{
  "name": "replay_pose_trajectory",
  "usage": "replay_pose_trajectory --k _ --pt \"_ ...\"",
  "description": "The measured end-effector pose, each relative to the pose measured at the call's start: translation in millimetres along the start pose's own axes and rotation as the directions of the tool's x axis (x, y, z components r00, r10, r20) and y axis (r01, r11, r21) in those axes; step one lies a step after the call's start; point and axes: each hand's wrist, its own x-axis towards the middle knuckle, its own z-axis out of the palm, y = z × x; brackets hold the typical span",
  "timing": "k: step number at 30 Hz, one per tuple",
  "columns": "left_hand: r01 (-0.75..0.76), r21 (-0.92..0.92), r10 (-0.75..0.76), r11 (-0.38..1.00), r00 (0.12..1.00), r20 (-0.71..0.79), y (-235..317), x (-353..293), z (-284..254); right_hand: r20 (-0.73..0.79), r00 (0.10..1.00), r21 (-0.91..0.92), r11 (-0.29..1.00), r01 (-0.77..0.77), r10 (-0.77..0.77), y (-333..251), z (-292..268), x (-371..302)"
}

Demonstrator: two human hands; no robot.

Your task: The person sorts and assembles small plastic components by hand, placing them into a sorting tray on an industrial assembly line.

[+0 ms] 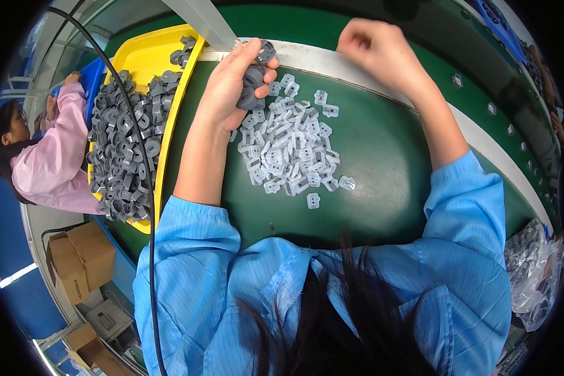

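Several dark grey ring-shaped plastic parts (251, 94) are gathered in my left hand (222, 91), its fingers wrapped round them. At its fingertips, one more grey part stands up beside the thumb. My right hand (382, 53) hovers to the right, above the white strip, its fingers curled together. Whether anything small sits in that pinch is hidden. Between my forearms, a loose pile of translucent plastic pieces (288, 147) is spread over the green work surface (382, 169). To the left, a yellow tray (147, 59) holds a heap of similar grey parts (131, 144).
Beyond the white strip (307, 57) runs a green belt (282, 22) carrying several small parts (457, 80) on the right. A metal post (200, 22) and black cable (141, 138) stand left. A person in pink (53, 150) works there. Cardboard box (91, 257), clear plastic bag (532, 269) flank me.
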Motion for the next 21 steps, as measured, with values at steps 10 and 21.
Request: replay_pose_trajectory --k 10,21 --pt "0.006 -0.110 -0.001 0.994 0.999 0.044 -6 3 -1 0.537 0.833 -0.121 0.990 -0.078 0.132 -47 -1 -17" --pt "-0.048 -0.166 0.050 0.985 0.999 0.005 -4 -2 17 -0.132 0.991 0.403 0.913 0.059 -0.006 -57 32 9"
